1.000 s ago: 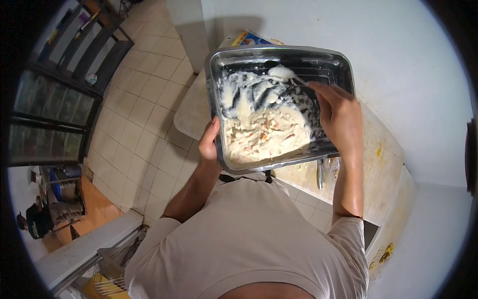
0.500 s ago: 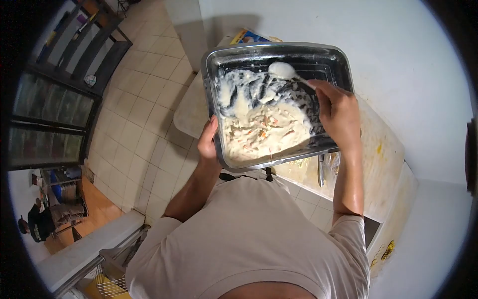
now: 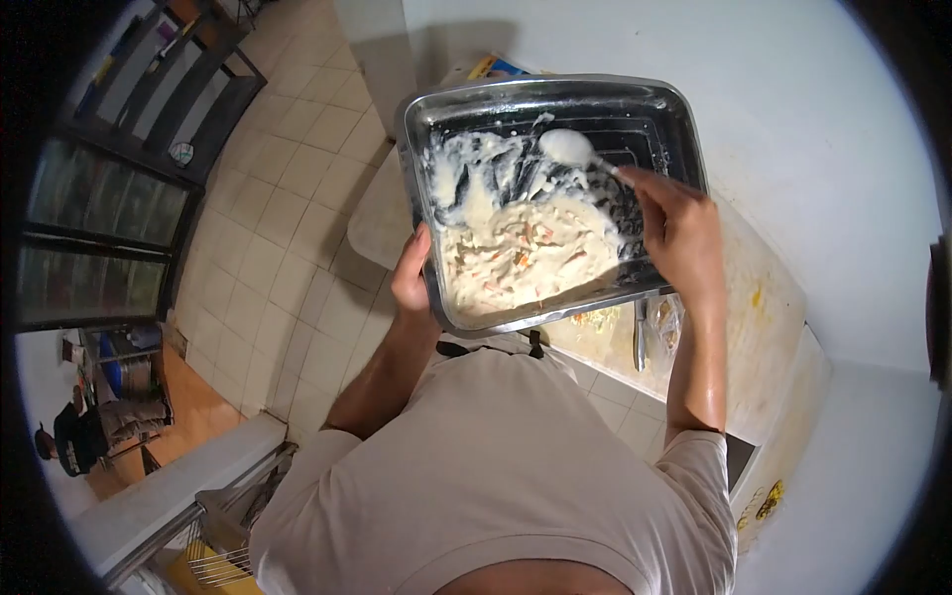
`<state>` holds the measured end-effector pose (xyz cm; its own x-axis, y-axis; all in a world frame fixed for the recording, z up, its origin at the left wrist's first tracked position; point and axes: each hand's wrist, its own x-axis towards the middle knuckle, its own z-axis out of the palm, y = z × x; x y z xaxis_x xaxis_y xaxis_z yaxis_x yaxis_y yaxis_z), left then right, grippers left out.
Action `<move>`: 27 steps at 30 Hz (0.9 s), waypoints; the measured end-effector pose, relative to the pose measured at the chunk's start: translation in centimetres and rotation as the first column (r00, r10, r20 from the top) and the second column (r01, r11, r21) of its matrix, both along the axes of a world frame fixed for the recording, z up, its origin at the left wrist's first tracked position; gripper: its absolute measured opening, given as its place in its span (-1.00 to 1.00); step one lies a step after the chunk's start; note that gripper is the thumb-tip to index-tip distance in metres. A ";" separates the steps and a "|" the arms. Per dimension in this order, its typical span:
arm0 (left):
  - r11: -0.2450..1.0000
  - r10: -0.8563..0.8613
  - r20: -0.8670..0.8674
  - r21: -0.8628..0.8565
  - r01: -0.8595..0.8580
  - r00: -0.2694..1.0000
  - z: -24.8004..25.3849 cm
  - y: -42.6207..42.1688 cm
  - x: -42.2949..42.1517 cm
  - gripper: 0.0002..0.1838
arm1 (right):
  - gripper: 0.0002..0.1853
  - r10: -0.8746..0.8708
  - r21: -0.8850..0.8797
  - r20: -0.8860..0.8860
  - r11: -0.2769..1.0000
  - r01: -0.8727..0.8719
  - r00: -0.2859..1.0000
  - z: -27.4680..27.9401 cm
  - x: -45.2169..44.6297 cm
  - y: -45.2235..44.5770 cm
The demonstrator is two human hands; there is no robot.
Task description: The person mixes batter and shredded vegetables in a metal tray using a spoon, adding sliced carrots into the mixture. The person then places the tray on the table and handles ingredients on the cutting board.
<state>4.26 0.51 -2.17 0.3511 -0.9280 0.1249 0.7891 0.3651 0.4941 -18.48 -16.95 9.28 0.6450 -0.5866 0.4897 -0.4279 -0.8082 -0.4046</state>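
Observation:
A deep rectangular metal baking pan [image 3: 555,87] is held up in front of me, tilted. My left hand [image 3: 413,276] grips its left side, thumb over the rim and the other fingers hidden beneath. Creamy white mixture with orange bits [image 3: 531,258] is heaped in the near left part, and white smears cover the far left floor of the pan. In my right hand [image 3: 679,226] is the handle of a spoon [image 3: 567,147], its bowl coated white, over the far middle of the pan.
Below the pan is a worn pale table [image 3: 754,327] against the white wall. A knife [image 3: 640,337] and a clear plastic bag [image 3: 666,322] lie on it. To the left are a tiled floor [image 3: 268,238] and a glass-doored cabinet [image 3: 99,238]. Another person [image 3: 79,436] is at the far left.
The spoon has shifted slightly right and nearer to me, with my right hand moving a little the same way. The pan's tilt has changed slightly; my left hand keeps its grip.

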 end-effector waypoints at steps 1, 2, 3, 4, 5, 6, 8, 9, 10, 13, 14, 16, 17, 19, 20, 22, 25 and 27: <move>0.999 -0.019 -0.015 -0.028 0.019 1.000 0.3 0.0 0.0 -0.42 | -0.69 0.081 -0.027 0.008 0.996 -0.081 0.997 0.0 -0.2 0.4; 0.998 -0.038 -0.032 -0.055 0.036 0.999 0.3 0.0 -0.2 -0.42 | -0.68 0.101 0.040 -0.025 0.994 -0.100 0.995 0.2 -0.6 1.0; 0.995 -0.057 -0.048 -0.082 0.053 0.997 0.3 0.0 -0.3 -0.43 | -0.68 0.124 0.107 -0.057 0.987 -0.117 0.991 0.4 -0.9 1.8; 0.994 -0.059 -0.045 -0.098 0.054 0.997 0.3 -0.1 -0.2 -0.43 | -0.68 0.146 0.176 -0.087 0.976 -0.129 0.985 0.6 -1.1 2.3; 0.992 -0.063 -0.043 -0.112 0.057 0.997 0.2 -0.1 -0.2 -0.43 | -0.67 0.135 0.184 -0.068 0.975 -0.121 0.988 0.9 -1.1 2.6; 0.990 -0.068 -0.044 -0.124 0.062 0.997 0.0 -0.1 -0.2 -0.44 | -0.67 0.097 0.149 -0.037 0.985 -0.091 0.995 0.8 -1.2 2.5; 0.996 -0.037 -0.048 -0.082 0.033 0.998 0.0 0.0 -0.3 -0.44 | -0.67 0.026 0.079 0.034 0.996 -0.029 0.999 0.8 -1.0 1.6; 0.998 -0.022 -0.049 -0.062 0.019 0.999 0.2 0.1 -0.3 -0.44 | -0.67 -0.077 0.080 0.013 0.994 0.076 0.997 1.1 -0.6 1.5; 1.000 0.001 -0.006 -0.016 -0.001 1.000 0.3 0.1 -0.4 -0.42 | -0.68 -0.111 0.063 0.004 0.992 0.110 0.994 0.8 -0.5 1.2; 0.999 0.016 0.029 0.035 -0.017 0.999 0.6 0.1 -0.3 -0.39 | -0.69 -0.081 0.061 -0.024 0.995 0.082 0.996 0.2 -0.5 0.9; 1.000 -0.010 -0.026 -0.002 0.010 1.000 0.5 0.1 -0.3 -0.41 | -0.69 0.019 0.093 -0.031 0.996 -0.016 0.999 0.3 -0.7 1.5; 0.998 -0.045 -0.068 -0.050 0.041 0.997 0.3 0.3 -0.3 -0.42 | -0.68 0.141 0.163 -0.039 0.978 -0.133 0.989 0.7 -0.7 2.0; 0.997 -0.054 -0.057 -0.060 0.051 0.997 0.1 0.2 -0.1 -0.42 | -0.68 0.162 0.197 -0.042 0.969 -0.151 0.986 1.0 -0.7 2.2; 0.998 -0.043 -0.011 -0.040 0.043 0.999 0.1 0.1 0.0 -0.42 | -0.69 0.170 0.181 -0.008 0.969 -0.166 0.985 1.1 -0.5 2.0; 1.000 -0.022 0.023 -0.009 0.022 0.999 0.2 0.2 0.0 -0.42 | -0.70 0.130 0.176 0.000 0.976 -0.128 0.992 1.3 -0.2 1.7; 1.000 -0.003 0.058 0.014 0.002 0.998 0.3 0.2 0.1 -0.43 | -0.73 0.049 0.163 0.018 0.985 -0.051 0.999 2.2 0.6 1.3; 1.000 -0.026 0.041 0.007 0.025 0.999 0.6 0.2 0.2 -0.45 | -0.72 0.098 0.077 0.013 0.992 -0.099 0.995 1.7 2.6 0.1; 0.999 -0.042 0.011 0.010 0.042 0.999 1.4 0.1 0.0 -0.45 | -0.70 0.220 0.086 -0.026 0.972 -0.217 0.975 1.2 2.6 -0.1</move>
<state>4.29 0.60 -0.80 0.3103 -0.9431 0.1192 0.7981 0.3266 0.5064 -15.86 -17.03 10.50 0.7783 -0.4664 0.4204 -0.2595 -0.8486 -0.4610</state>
